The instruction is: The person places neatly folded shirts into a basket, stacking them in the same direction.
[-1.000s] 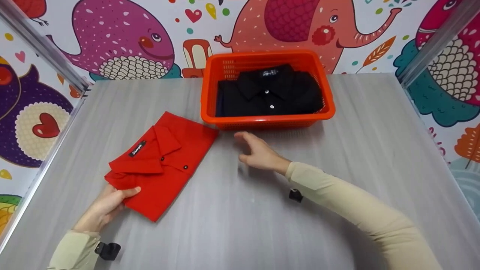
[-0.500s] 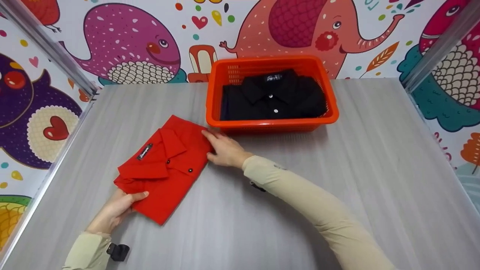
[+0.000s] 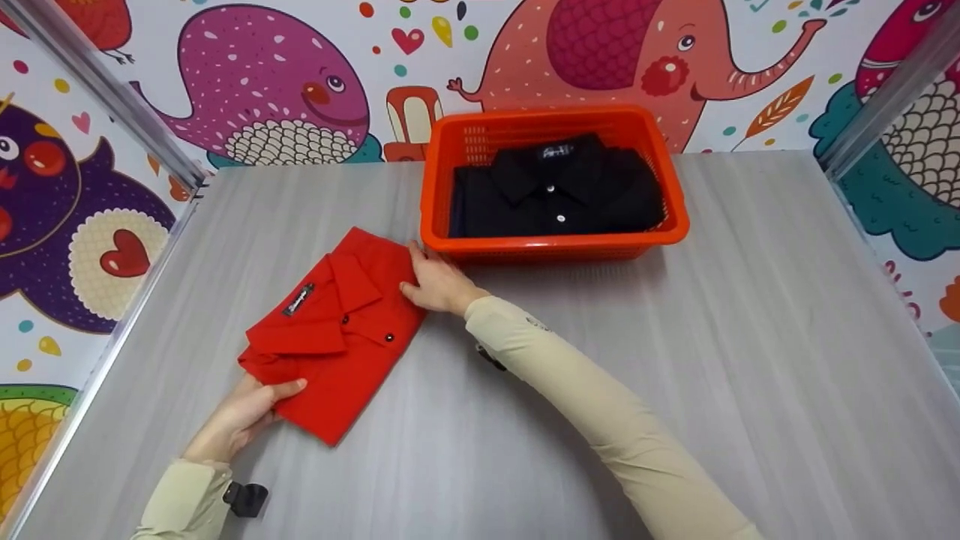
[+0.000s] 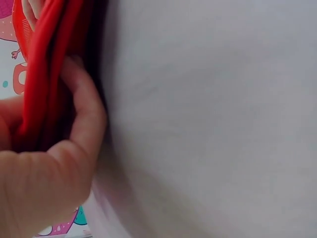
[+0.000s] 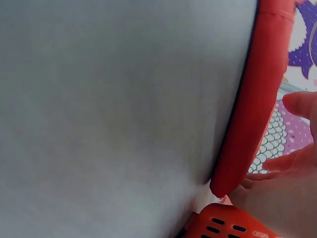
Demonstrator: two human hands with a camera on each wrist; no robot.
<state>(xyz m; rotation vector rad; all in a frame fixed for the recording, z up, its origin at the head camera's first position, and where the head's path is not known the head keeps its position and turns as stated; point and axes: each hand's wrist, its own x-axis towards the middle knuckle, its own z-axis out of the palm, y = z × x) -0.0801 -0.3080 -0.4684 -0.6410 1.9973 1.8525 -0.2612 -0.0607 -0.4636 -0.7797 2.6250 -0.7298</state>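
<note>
A folded red shirt [image 3: 367, 360], with a dark collar label and dark buttons, lies slanted on the grey table in the head view. My left hand [image 3: 238, 420] grips its near left corner, thumb on top. In the left wrist view, fingers [image 4: 89, 109] curl beneath the shirt's layers [image 4: 42, 74]. At the shirt's far right corner is my right hand [image 3: 442, 283], its fingers and thumb spread over the edge. The right wrist view shows the shirt's thick folded edge [image 5: 252, 109] beside the loosely spread right fingers [image 5: 282, 161]; whether they press it is unclear.
An orange plastic basket [image 3: 555, 243] stands at the back of the grey table [image 3: 765, 337], just beyond my right hand. Inside lies a folded black shirt [image 3: 517, 214] with white buttons. Cartoon-printed walls [image 3: 427, 45] border the table behind and at the sides.
My right hand has moved left from near the basket's front to the red shirt's far right corner. The left hand keeps its grip, and the head view has shifted slightly.
</note>
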